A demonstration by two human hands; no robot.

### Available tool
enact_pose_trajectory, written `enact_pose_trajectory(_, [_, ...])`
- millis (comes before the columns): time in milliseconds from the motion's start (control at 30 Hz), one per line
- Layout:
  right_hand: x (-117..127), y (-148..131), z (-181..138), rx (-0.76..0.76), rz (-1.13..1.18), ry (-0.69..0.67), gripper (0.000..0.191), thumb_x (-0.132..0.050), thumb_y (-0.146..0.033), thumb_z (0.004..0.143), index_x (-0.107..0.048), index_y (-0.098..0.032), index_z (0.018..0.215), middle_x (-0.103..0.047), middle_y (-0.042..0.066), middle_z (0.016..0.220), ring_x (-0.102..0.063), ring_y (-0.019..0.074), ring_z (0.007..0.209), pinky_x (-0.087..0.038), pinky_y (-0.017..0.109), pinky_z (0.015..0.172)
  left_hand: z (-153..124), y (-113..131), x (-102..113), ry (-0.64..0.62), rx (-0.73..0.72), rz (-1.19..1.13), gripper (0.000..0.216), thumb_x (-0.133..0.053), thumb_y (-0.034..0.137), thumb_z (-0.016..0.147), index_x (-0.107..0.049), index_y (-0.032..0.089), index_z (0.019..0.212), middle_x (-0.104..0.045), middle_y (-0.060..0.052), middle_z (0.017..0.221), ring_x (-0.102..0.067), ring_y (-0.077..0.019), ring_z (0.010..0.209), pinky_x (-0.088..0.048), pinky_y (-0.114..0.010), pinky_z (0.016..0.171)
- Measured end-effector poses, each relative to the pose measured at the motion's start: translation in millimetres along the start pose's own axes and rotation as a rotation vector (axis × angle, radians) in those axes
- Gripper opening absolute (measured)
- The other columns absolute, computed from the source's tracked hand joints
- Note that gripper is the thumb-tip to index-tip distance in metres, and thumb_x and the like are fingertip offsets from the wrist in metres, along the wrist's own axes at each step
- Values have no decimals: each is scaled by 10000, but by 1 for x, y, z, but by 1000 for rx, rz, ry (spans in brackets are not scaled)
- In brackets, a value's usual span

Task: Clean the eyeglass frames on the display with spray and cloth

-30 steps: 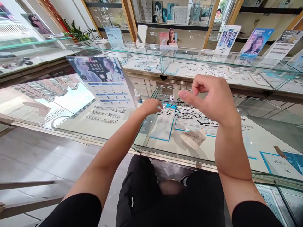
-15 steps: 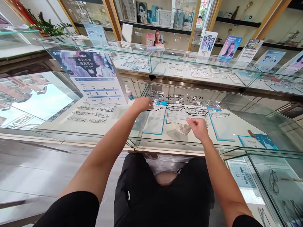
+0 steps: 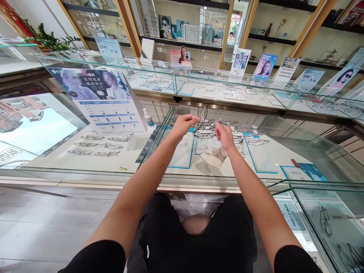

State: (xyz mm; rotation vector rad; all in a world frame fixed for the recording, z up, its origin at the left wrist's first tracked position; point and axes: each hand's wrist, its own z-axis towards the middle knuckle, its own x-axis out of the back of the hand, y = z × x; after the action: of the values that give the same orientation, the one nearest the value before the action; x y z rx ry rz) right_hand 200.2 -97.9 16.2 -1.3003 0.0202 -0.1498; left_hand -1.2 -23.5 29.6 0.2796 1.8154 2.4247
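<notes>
My left hand reaches over the glass counter with thumb and fingers pinched on a pair of dark-framed eyeglasses. One temple of these glasses points upward. Just to the right is my right hand, its fingers curled closed near the held glasses. Below it a crumpled beige cloth reaches up to the hand's underside; whether the fingers grip it is unclear. Around and beneath both hands are rows of eyeglasses, with blue-edged sheets under them.
A large printed display card and a small spray bottle stand on the left. More eyeglasses lie near them. Behind is another glass display case topped with advertising cards. A lower glass case adjoins on the right.
My left hand has lifted a pair of eyeglasses and moved right. My right hand has risen toward it, away from the cloth's top edge. The view has shifted slightly.
</notes>
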Motion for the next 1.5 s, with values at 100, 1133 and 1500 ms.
enact_pose_trajectory(100, [-6, 5, 32, -5, -21, 26, 710, -573, -828, 874, -401, -249, 499, -301, -44, 508, -258, 112, 496, -219, 315, 512, 10, -2, -16, -14, -20, -100, 342, -888, 516, 708, -824, 195, 807, -817, -80, 934, -688, -221, 937, -502, -347, 896])
enact_pose_trajectory(1133, [-3, 43, 56, -180, 167, -122, 305, -829, -463, 690, -694, -208, 788, -377, -94, 543, -260, 95, 526, -169, 301, 533, 12, -59, -30, -28, 212, -327, 404, -916, 542, 695, -806, 199, 878, -774, -59, 957, -662, -174, 894, -480, -300, 795])
enact_pose_trajectory(1500, [3, 47, 58, -69, 0, -142, 269, -800, -448, 732, -662, -218, 739, -388, -81, 555, -281, 105, 563, -213, 287, 575, 14, -59, -28, -74, 214, -281, 466, -963, 597, 639, -812, 194, 816, -748, -43, 888, -635, -166, 842, -431, -302, 759])
